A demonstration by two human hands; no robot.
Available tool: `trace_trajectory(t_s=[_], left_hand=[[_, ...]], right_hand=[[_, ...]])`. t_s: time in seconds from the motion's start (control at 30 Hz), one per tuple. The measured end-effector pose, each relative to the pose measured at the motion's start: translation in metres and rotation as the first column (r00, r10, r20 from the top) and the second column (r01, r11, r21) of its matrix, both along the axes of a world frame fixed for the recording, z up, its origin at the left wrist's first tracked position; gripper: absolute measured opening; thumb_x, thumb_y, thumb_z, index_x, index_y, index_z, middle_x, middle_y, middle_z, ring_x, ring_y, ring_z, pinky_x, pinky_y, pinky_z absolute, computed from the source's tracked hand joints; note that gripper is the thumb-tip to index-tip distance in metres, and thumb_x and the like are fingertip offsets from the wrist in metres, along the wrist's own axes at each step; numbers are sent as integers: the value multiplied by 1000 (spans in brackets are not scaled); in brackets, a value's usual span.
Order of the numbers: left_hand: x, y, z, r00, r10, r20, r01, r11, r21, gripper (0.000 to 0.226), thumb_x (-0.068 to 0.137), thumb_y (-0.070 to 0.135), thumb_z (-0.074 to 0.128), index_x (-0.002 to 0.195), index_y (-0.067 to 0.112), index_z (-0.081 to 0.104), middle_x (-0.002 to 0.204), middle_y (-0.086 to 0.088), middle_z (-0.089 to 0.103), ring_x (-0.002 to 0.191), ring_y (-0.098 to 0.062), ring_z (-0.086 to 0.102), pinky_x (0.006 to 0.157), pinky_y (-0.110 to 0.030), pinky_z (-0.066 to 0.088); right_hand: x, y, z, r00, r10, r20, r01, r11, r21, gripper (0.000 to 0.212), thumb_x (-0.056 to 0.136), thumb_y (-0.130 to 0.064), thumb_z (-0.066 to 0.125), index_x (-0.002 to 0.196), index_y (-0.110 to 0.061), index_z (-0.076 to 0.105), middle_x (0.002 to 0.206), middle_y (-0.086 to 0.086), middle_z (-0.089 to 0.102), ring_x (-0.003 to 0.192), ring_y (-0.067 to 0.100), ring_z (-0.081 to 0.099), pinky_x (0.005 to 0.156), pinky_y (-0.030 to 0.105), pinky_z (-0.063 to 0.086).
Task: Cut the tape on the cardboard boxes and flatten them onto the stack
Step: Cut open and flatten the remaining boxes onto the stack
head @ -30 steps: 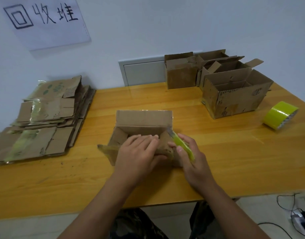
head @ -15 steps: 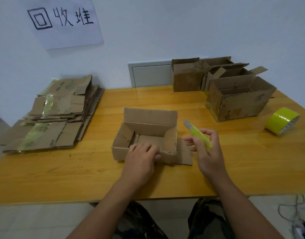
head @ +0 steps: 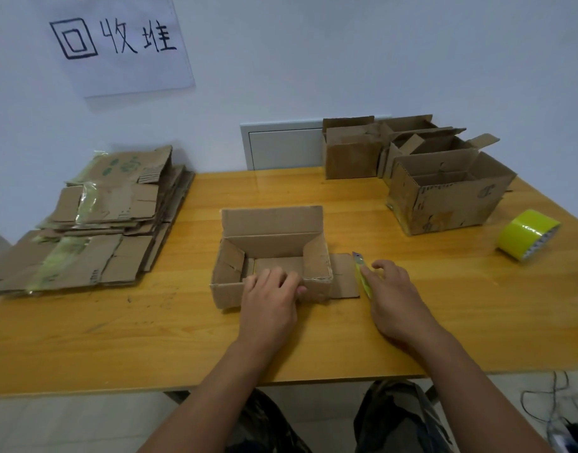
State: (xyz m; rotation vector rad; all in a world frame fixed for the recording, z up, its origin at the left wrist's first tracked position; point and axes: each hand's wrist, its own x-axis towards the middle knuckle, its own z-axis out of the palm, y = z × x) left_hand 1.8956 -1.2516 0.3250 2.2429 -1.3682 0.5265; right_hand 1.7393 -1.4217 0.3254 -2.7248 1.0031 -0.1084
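Observation:
A small open cardboard box (head: 271, 238) stands at the table's middle, with its right flap flat on the wood. My left hand (head: 269, 297) grips the box's near wall, fingers hooked over the rim and thumb outside. A yellow-green utility knife (head: 360, 271) lies on the table just right of that flap, blade end pointing away. My right hand (head: 394, 297) is low over the table with relaxed fingers, its thumb side touching the knife. The stack of flattened boxes (head: 94, 223) sits at the table's left end.
Several open cardboard boxes (head: 444, 194) stand at the back right. A roll of yellow tape (head: 526, 235) lies near the right edge. A paper sign (head: 121, 40) hangs on the wall. Cables (head: 562, 407) trail on the floor at lower right.
My right hand lowered the knife from mid-air down onto the table beside the box flap. The box settled upright, and my left hand stayed on its near wall.

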Motion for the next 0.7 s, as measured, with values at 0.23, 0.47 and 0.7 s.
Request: trace_trajectory(t_s=[0.23, 0.47, 0.7], left_hand=[[-3, 3, 4, 999, -3, -47, 6, 999, 43, 11, 96, 31, 58, 98, 23, 65, 89, 7, 60, 83, -15, 54, 76, -28, 33], [4, 28, 33, 902, -94, -421, -9, 972, -237, 40, 91, 40, 54, 129, 39, 41, 105, 26, 46, 101, 3, 45, 84, -13, 34], [73, 50, 54, 614, 568, -548, -390, 822, 416, 109, 81, 56, 68, 156, 24, -4, 131, -5, 55, 103, -23, 57, 68, -35, 47]], right_hand=[[27, 25, 36, 895, -40, 445, -11, 994, 110, 46, 100, -21, 45, 145, -15, 45, 135, 3, 47, 125, 21, 44, 99, 34, 41], [82, 50, 32, 960, -131, 248, 103, 987, 126, 68, 96, -42, 49, 151, -17, 20, 138, 9, 47, 119, 28, 50, 80, 38, 45], [71, 64, 24, 931, -63, 359, 58, 998, 24, 74, 95, -37, 55, 154, -16, 16, 139, 7, 43, 102, 23, 57, 65, 32, 44]])
